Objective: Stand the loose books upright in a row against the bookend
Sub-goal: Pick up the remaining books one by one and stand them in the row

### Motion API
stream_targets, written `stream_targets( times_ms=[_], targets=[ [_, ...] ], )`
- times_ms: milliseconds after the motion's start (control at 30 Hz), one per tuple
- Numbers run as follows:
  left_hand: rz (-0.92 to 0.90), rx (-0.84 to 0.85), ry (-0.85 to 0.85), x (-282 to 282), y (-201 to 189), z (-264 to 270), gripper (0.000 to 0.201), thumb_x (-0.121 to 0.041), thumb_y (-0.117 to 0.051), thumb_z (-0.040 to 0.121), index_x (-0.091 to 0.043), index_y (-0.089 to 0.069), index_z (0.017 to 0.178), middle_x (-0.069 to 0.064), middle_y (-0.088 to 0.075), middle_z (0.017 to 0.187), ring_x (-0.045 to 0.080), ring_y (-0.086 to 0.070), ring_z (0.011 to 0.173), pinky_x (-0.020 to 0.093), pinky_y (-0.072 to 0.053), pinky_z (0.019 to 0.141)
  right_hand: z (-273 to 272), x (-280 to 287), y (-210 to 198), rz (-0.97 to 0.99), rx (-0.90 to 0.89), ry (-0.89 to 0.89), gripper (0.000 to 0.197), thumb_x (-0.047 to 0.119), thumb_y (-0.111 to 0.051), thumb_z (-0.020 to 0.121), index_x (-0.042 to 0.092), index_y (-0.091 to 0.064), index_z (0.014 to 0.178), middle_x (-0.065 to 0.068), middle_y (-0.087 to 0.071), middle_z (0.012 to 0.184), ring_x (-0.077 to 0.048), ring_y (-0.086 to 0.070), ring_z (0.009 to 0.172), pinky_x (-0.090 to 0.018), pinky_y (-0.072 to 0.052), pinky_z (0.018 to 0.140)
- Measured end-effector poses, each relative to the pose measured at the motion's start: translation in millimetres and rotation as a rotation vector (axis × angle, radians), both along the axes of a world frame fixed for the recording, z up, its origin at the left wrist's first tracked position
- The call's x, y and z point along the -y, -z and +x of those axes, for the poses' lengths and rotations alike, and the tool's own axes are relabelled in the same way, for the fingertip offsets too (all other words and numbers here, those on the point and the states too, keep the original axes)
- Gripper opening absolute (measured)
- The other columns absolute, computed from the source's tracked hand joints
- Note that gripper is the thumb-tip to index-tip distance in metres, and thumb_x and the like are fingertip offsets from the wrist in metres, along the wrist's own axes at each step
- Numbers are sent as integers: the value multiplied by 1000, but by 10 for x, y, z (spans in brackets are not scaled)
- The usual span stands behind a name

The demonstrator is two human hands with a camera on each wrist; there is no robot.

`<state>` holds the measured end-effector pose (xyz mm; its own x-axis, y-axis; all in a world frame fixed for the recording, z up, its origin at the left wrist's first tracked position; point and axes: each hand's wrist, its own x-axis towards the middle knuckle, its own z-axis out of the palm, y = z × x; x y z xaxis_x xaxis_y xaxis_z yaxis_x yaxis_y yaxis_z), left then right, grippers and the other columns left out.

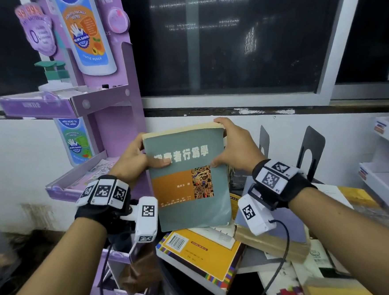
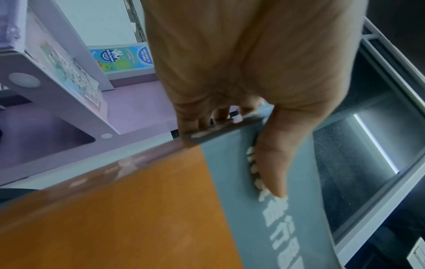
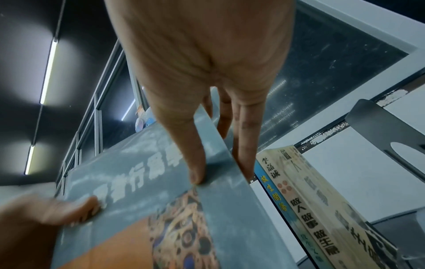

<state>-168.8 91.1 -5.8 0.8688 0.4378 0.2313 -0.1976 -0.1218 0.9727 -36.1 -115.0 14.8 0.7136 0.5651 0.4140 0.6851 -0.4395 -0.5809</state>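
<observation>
Left hand (image 1: pixel 133 162): grips the left edge of the grey-green book (image 1: pixel 188 177); thumb laid flat across the front cover over the white title, fingers (image 2: pixel 195 120) curled behind the spine.
Right hand (image 1: pixel 236 149): grips the book's top right corner and right edge; thumb pressed on the cover beside the patterned picture, fingers (image 3: pixel 247 131) wrapped behind.
Grey-green book: held up in the air between both hands, above the loose pile; front cover faces the person, long axis close to vertical, top edge tilted slightly away, pale page block showing on top.
Loose pile (image 1: pixel 203 255): a yellow book lying flat, barcode up, directly under the held one; more books lie flat to its right on the worktop (image 1: pixel 276 277).
Bookends (image 1: pixel 311 148): two dark metal uprights stand behind the right hand, near the wall.
Right wrist view only: two books (image 3: pixel 299 200) already upright just right of the held one, spines outward, leaning towards a bookend.
Left wrist view only: the book's dark spine edge, and a purple display stand (image 2: pixel 76 112) beyond it.
</observation>
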Motion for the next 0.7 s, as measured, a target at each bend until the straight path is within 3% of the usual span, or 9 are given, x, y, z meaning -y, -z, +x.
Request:
stream_targets(
  times_ms=[167,367,567,700],
  targets=[
    [-63,70,44,45,59,-40,60,4,-75,52,-13,-50,104,11,-69,99,28,-67,92,35,-56,70,-16,-31,-36,9,-149,-94,96,41,-90,59,21,-41,139,0,-59,128,-20,-57,114,-42,-51,96],
    [-107,210,-36,131,116,-57,63,-18,-83,44,-15,-55,101,6,-71,91,20,-69,82,29,-56,67,-64,-113,-17,68,-205,-109,90,38,-86,69,20,-36,141,-1,-60,127,-20,-60,110,-39,-53,93],
    [-146,300,-144,259,144,-83,58,-1,-80,55,-9,-58,108,6,-72,91,20,-70,82,29,-56,65,-24,-184,-20,119,-189,-95,89,38,-89,63,18,-44,137,-2,-60,130,-23,-57,117,-45,-51,97],
    [-186,337,-241,395,152,-82,52,7,-77,64,-5,-58,111,8,-72,93,21,-71,80,29,-56,62,10,-184,-56,161,-201,-106,79,31,-89,64,20,-49,131,1,-63,123,-20,-60,111,-44,-52,94]
  ],
)
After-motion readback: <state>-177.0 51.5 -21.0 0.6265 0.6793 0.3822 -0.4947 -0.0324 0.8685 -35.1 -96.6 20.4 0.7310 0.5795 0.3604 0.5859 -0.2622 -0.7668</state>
